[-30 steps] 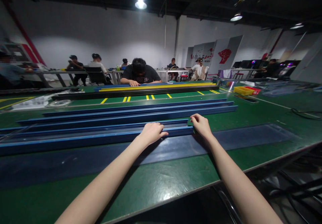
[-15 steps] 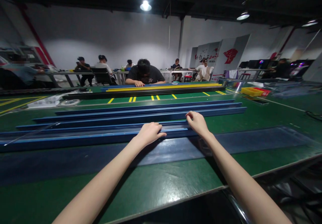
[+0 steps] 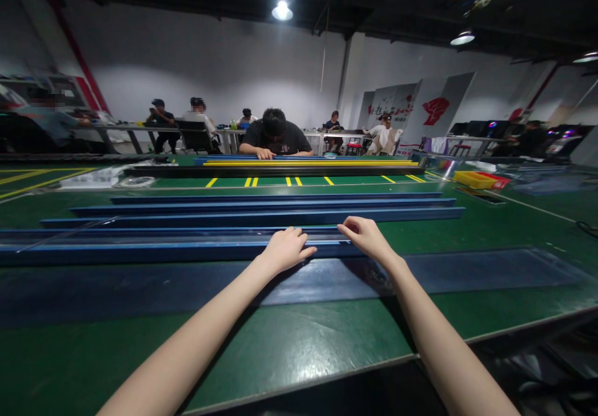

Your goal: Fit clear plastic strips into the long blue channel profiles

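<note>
A long blue channel (image 3: pixel 140 254) lies across the green table, and a clear plastic strip (image 3: pixel 224 236) shows along its inside. My left hand (image 3: pixel 287 249) is over the channel near its right part, fingers bent across it and thumb on the near wall side. Just to the right, my right hand (image 3: pixel 367 235) has thumb and fingers brought together in a pinch at the channel's top; what lies between the fingertips is too small to make out. My right hand hides the channel's right end. In front of both hands a wide clear sheet (image 3: pixel 467 269) lies flat.
Several more blue channels (image 3: pixel 261 217) lie beyond, parallel. Farther back are a yellow strip (image 3: pixel 308 163) and a black bar (image 3: pixel 280 171), with a person (image 3: pixel 275 136) bent over the table behind them. A yellow tray (image 3: pixel 471 180) stands at right. The table's near edge (image 3: pixel 355 368) runs below my arms.
My right hand has shifted slightly left, its fingertips closer to my left hand. My left hand stays over the channel. The whole view has shifted a little.
</note>
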A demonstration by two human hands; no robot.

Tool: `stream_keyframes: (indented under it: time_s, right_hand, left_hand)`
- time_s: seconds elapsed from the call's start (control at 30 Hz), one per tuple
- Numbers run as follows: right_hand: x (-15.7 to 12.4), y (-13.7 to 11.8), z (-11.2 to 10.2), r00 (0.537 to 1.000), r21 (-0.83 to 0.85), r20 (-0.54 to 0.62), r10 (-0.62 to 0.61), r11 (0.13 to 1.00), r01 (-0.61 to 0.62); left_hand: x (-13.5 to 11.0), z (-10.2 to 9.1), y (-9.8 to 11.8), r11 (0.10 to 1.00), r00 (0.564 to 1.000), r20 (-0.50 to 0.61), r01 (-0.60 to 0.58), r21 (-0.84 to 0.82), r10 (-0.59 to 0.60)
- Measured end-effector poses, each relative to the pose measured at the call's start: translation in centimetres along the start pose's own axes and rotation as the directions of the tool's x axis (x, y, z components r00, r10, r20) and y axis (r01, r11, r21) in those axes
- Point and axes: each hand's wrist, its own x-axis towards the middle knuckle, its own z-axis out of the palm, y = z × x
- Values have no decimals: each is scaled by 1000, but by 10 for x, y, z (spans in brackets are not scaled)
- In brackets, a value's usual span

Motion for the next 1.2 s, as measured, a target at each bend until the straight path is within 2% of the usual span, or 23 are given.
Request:
stream_keyframes:
  time_s: [0.07,0.13,0.27,0.37,0.53,0.7,0.77,0.87,0.97,1.2]
  right_hand:
    - [-5,5,-6,1000,32,22,4,999,-4]
    - [-7,14,-11,998,45,-26,63,997,-61]
    - [-5,40,-21,945,122,-184,271,960,-252]
    - [-4,59,-27,929,207,-189,319,938,-280]
    - [-11,72,-30,939,306,-130,320,913,-269]
    - [-20,54,-30,984,338,50,174,924,-180]
    - [-22,44,-29,987,292,97,129,944,-153]
    - [-21,32,-25,990,117,129,65,990,-81]
    - [-18,28,-22,992,-47,129,13,999,-7]
    - [-17,21,-24,982,-233,189,27,972,18]
  left_hand:
    - [0,1,0,1000,1000,-6,-3,8,3]
    - [0,2,-1,1000,1000,-10,-5,17,6]
    - [0,1,-1,1000,1000,-3,-10,2,10]
    - [-1,-3,-1,999,1000,16,-14,-29,14]
    - [-1,-8,-1,988,998,50,35,-151,-27]
    - [0,-6,-3,979,997,45,67,-193,-59]
    - [0,-5,-4,980,998,31,64,-190,-59]
    - [0,-3,-5,983,999,-7,37,-181,-39]
    - [0,-2,-5,986,999,-41,13,-168,-20]
    - [0,-1,-4,990,998,-54,9,-143,-17]
